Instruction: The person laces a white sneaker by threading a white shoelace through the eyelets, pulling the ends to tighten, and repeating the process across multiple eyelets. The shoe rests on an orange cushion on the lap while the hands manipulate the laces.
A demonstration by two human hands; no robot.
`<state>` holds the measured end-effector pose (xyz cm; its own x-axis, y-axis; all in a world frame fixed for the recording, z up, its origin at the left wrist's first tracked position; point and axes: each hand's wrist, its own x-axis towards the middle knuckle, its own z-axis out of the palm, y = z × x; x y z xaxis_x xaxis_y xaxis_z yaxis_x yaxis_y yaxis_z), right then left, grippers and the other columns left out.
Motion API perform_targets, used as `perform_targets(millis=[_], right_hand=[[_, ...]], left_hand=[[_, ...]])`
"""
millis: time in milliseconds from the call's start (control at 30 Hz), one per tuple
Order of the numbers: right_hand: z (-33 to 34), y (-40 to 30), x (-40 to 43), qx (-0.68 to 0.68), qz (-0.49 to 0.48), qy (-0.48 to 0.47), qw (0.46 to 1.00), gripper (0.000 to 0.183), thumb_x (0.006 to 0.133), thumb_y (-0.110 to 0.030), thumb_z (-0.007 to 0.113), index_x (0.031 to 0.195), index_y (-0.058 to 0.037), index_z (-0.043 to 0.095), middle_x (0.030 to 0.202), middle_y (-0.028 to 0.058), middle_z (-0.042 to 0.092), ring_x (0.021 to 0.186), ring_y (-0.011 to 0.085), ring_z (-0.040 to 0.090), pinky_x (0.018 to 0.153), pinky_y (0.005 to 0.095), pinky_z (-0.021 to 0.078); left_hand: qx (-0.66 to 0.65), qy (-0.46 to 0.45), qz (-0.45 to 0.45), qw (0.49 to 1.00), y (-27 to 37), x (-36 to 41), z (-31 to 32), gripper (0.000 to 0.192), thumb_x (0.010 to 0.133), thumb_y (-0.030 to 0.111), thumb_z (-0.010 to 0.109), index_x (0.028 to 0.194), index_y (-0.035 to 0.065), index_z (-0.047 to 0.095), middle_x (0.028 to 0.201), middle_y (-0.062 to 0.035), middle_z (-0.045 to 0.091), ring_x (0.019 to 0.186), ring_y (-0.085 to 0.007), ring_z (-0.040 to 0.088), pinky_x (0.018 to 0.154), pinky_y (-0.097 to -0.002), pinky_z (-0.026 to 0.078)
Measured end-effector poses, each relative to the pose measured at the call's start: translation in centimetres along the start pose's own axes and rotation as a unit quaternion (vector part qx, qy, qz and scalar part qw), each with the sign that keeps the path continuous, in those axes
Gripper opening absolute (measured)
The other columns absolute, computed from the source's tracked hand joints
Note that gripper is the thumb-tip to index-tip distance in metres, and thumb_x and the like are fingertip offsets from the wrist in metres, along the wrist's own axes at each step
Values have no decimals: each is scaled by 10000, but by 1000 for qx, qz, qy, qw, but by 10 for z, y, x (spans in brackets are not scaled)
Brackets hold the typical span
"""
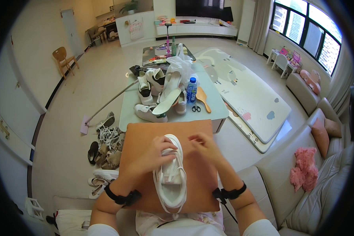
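Observation:
A white lace-up sneaker point(177, 188) lies on an orange-brown cushion point(138, 129) over my lap, toe pointing away from me. Its laces hang loose, with some strands along the sides and past the heel. Over the lacing, from the left, reaches my left hand point(162, 150); thumb and fingers are apart and cover part of the upper. Whether the fingertips press on the shoe is hard to tell. My right hand point(205, 147) hovers to the right of the toe, fingers loosely bent, with nothing visible in it.
Beyond the cushion, a glass-topped table point(129, 112) bears several white shoes point(149, 113), an insole point(166, 101), a blue-capped bottle point(191, 91), scissors point(196, 109) and a wooden brush point(202, 96). More shoes point(109, 153) lie on the floor at left. A grey sofa point(283, 156) flanks my right.

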<state>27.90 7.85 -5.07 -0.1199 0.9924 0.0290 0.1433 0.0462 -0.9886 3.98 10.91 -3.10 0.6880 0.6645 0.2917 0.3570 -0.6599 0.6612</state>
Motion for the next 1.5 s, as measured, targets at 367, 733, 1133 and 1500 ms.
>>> perform_targets(millis=[367, 733, 1133, 1500], right_hand=[[72, 62, 1, 25, -159, 28, 987, 331, 996, -63, 405, 1289, -8, 549, 1480, 175, 367, 1371, 290, 371, 1125, 367, 302], [70, 58, -6, 24, -165, 38, 985, 335, 924, -16, 436, 1209, -3, 612, 1479, 193, 372, 1371, 308, 373, 1124, 365, 292], [77, 56, -6, -23, -173, 56, 983, 255, 883, -32, 466, 1020, -49, 680, 1464, 216, 386, 1348, 376, 386, 1113, 409, 304], [74, 55, -6, 45, -174, 39, 983, 251, 875, -8, 443, 992, 13, 664, 1459, 218, 374, 1367, 353, 368, 1123, 387, 292]], left_hand=[[176, 43, 66, 981, 1, -1, 21, 121, 758, 40, 699, 876, 34, 678, 817, -87, 622, 797, -280, 620, 700, -370, 522], [254, 103, 132, 952, -1, -1, 33, 126, 746, 105, 687, 830, 81, 597, 737, -57, 575, 643, -218, 598, 560, -342, 496], [-23, 333, -55, 941, -25, -34, 69, 75, 876, -27, 565, 879, 35, 521, 768, -98, 546, 647, -175, 610, 610, -281, 521], [-76, 369, 0, 926, -11, -30, 53, 165, 876, 21, 605, 1012, 14, 512, 940, -96, 540, 787, -164, 586, 706, -310, 513]])
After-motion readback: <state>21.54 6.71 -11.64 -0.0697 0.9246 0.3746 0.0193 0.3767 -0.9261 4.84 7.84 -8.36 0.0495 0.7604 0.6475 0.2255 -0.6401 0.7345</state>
